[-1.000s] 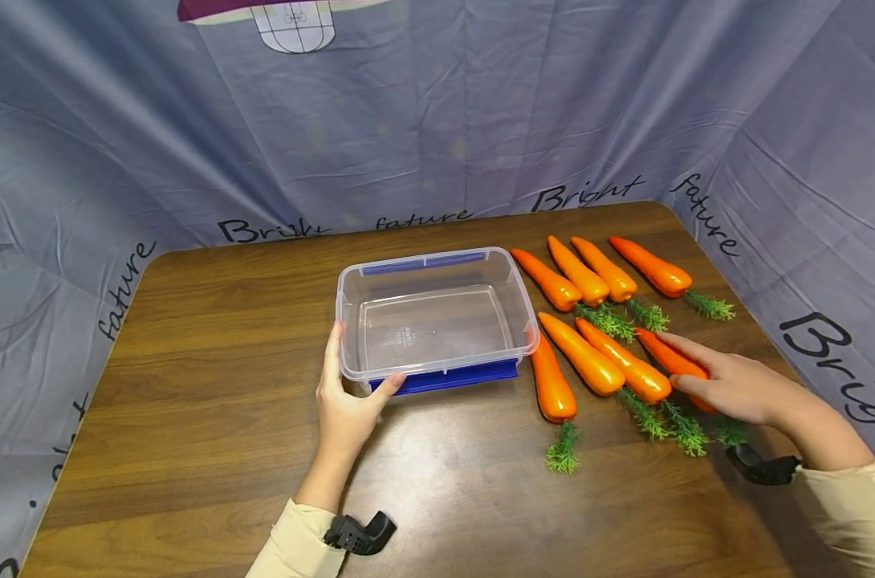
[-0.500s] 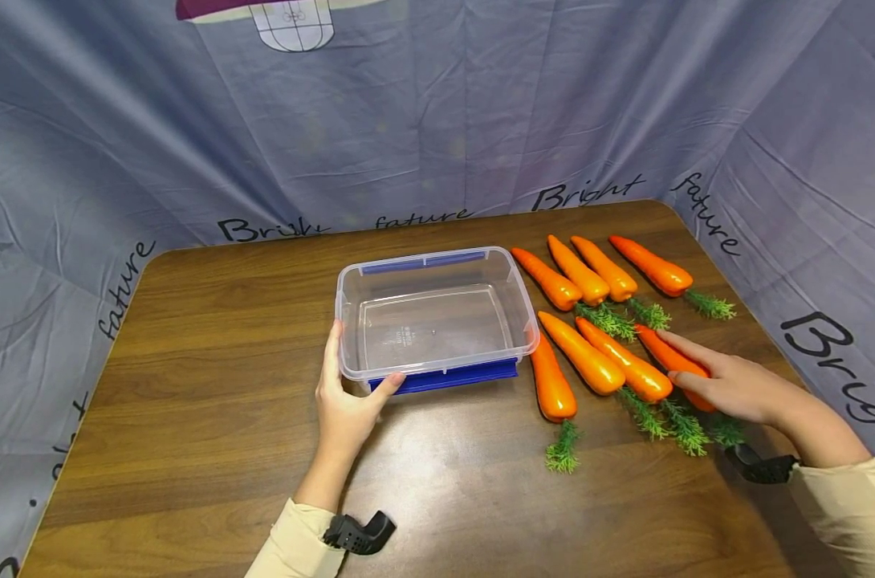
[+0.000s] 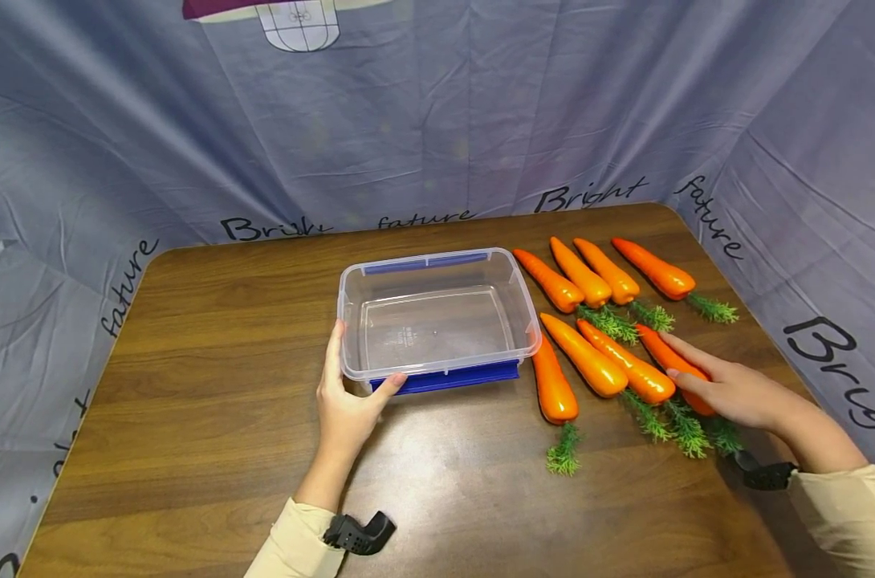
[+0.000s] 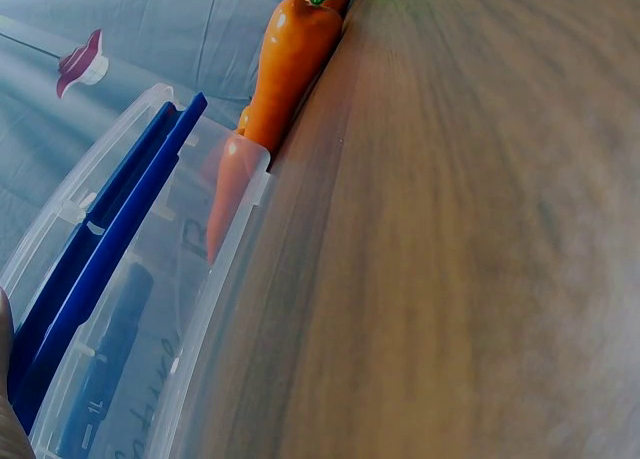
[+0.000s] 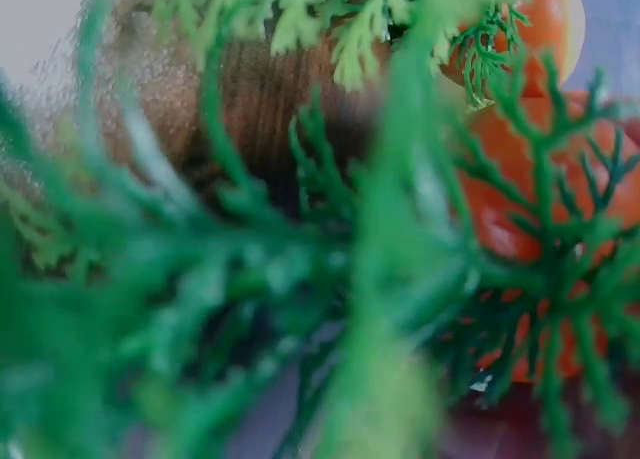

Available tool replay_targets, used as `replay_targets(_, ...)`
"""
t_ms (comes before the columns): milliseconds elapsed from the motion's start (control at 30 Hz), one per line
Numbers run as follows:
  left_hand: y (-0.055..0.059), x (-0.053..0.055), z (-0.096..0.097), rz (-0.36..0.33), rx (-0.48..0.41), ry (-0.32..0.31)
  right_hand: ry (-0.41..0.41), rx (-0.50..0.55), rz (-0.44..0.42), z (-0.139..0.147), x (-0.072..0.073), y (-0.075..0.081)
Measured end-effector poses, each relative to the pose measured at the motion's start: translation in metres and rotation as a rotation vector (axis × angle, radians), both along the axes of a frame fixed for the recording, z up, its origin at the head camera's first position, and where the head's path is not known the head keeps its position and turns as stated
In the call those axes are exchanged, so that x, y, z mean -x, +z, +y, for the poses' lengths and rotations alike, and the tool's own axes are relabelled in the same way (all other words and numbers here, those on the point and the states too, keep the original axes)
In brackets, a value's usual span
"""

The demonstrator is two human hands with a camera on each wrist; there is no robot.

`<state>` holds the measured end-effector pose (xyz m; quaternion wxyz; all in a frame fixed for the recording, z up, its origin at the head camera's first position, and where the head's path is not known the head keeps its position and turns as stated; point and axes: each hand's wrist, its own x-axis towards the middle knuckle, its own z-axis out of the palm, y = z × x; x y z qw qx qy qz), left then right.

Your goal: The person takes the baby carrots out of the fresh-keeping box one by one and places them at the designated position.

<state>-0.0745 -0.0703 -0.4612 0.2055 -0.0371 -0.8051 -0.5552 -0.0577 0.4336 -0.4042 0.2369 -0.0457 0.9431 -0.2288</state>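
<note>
A clear plastic food container (image 3: 437, 325) with blue side clips stands uncovered on the wooden table, with nothing inside. My left hand (image 3: 347, 413) holds its near left corner, the thumb on the front rim and the fingers along the left side. In the left wrist view, the blue clip (image 4: 103, 229) hangs beside part of my thumb. At the right, my right hand (image 3: 744, 389) grips an orange-red carrot (image 3: 657, 347) with green leafy tops, thumb and fingers on either side. Blurred green leaves (image 5: 390, 239) fill the right wrist view and hide that hand's fingers.
Several more carrots lie right of the container in two rows. An orange carrot (image 3: 553, 381) is against its right front corner; another carrot (image 3: 654, 269) lies near the table's far right edge. Printed grey-blue cloth (image 3: 437, 128) hangs behind the wooden table (image 3: 213, 385).
Almost nothing differs: the head view shifts slightly. The left hand stays on the container and the right hand on the same carrot, which remains on the table.
</note>
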Motion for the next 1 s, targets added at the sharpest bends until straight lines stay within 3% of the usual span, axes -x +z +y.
replay_targets(233,-0.001,0.000,0.000,0.002,0.011,0.007,0.008,-0.063,0.013,0.001,0.001,-0.003)
replay_targets(667,-0.003,0.001,0.000,0.003,0.013,0.014,0.040,-0.064,0.000,0.005,0.000,-0.012)
replay_targets(1000,0.000,0.000,0.000,-0.008,0.005,0.001,0.053,-0.125,0.023,0.003,-0.001,-0.011)
